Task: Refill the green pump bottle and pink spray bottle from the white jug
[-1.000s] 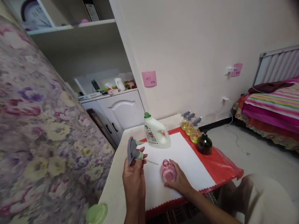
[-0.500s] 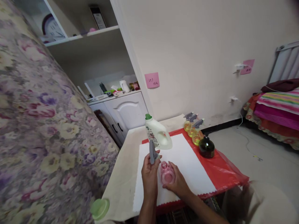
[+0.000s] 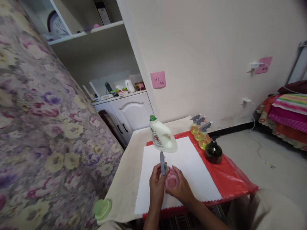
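A small pink clear bottle (image 3: 172, 180) stands on a white sheet (image 3: 192, 166) over a red cover on a low table. My right hand (image 3: 181, 188) wraps around the bottle from the right. My left hand (image 3: 156, 185) holds a grey spray trigger head (image 3: 163, 163) upright at the bottle's neck. The head's lower end is hidden between my fingers and the bottle mouth.
A white detergent jug with a green cap (image 3: 162, 135) stands just behind my hands. Three yellow spray bottles (image 3: 200, 132) and a dark pump bottle (image 3: 213, 151) line the table's right side. A green lid (image 3: 102, 209) lies at the table's near left corner. Flowered fabric (image 3: 43, 127) fills the left.
My left hand brought the trigger head from the left, where it was held apart, over to the mouth of the pink bottle. My right hand stayed on the bottle.
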